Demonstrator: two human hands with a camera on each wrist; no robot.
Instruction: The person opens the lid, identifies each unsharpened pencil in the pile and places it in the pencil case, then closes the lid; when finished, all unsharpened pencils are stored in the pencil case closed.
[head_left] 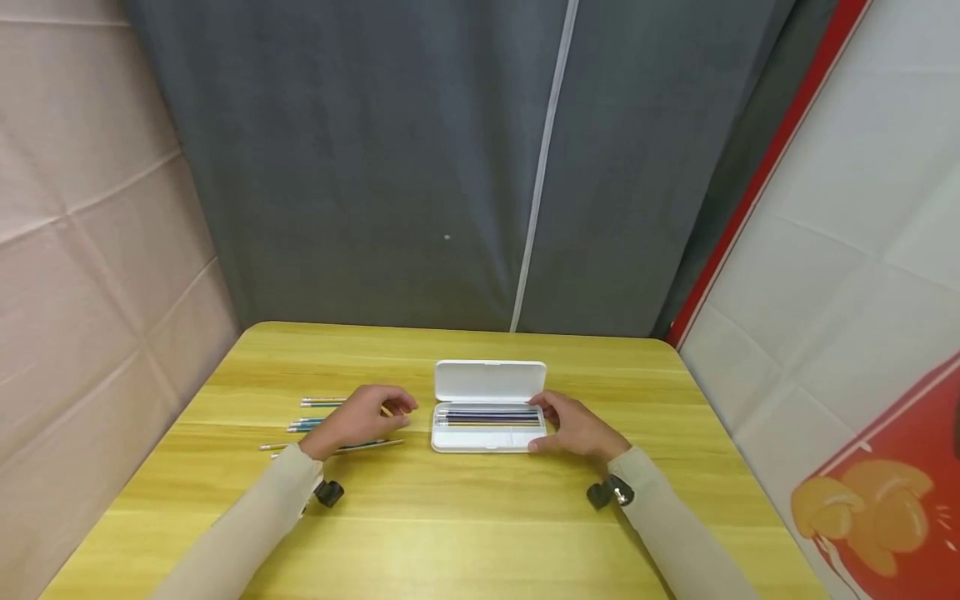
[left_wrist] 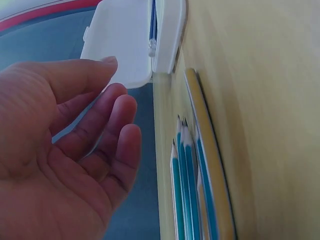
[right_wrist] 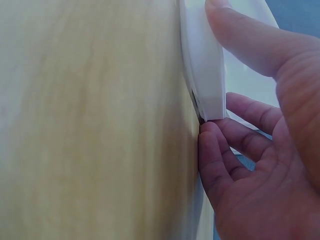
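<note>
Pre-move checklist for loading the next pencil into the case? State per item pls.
1. Pencil case lid open: ok.
2. Right hand steadies the case's right end, thumb and fingers on its edge: ok.
3. Left hand holds nothing: ok; palm shows bare in the wrist view.
4. Loose pencils within reach, under and beside the left hand: ok.
5. Room left in the case beside the pencils already in it: cannot tell.
</note>
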